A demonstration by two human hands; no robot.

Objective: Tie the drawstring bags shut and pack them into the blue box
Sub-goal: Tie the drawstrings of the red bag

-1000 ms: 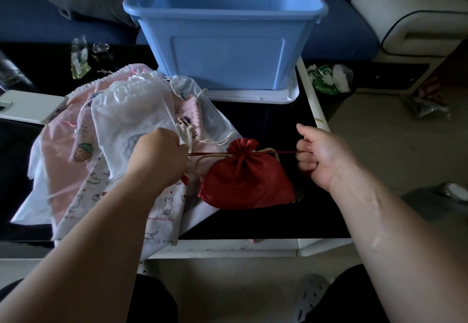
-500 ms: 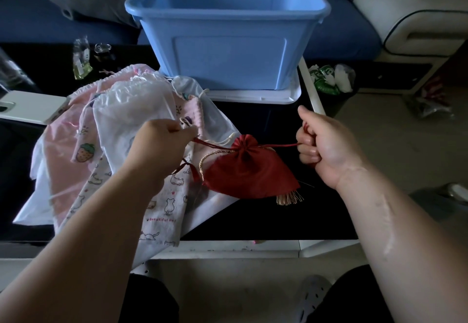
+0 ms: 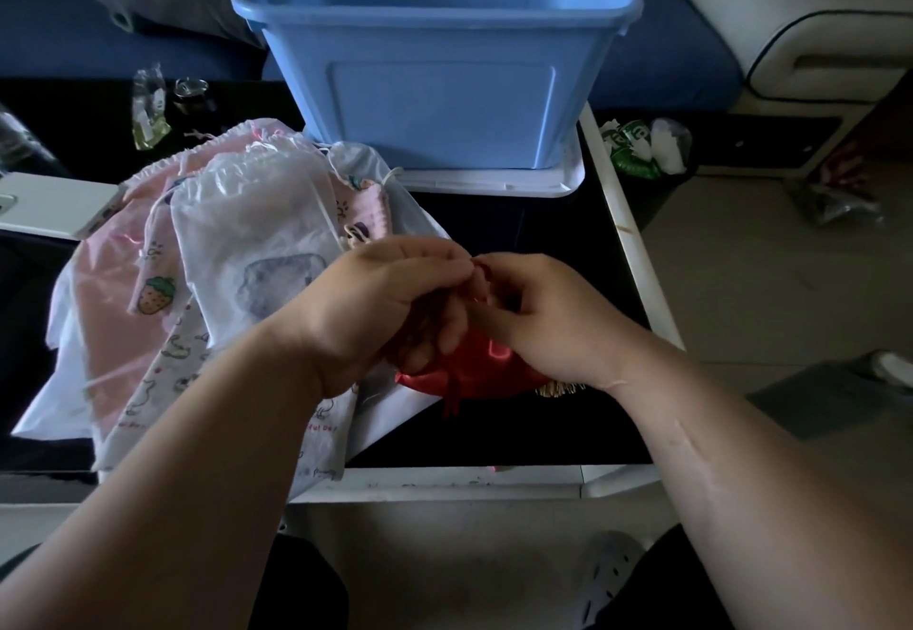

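Pinching the red cord (image 3: pixel 450 399), the fingers (image 3: pixel 435 256) of the left hand (image 3: pixel 390 298) and right hand (image 3: pixel 548 318) meet just above the red bag (image 3: pixel 474 375), which lies beneath them on the table (image 3: pixel 494 437). The bag is judged light, soft and slippery: hold it by the cord, at the neck.

Black table (image 3: pixel 543 244), white flat device (image 3: pixel 49 204), green wrapper (image 3: pixel 627 147), grey shoe (image 3: pixel 607 580)

Both forearms reach in from the lower corners and converge. The left hand (image 3: pixel 380 303) and right hand (image 3: pixel 538 313) meet, fingers curled, fingertips pinching a red cord (image 3: pixel 480 270).
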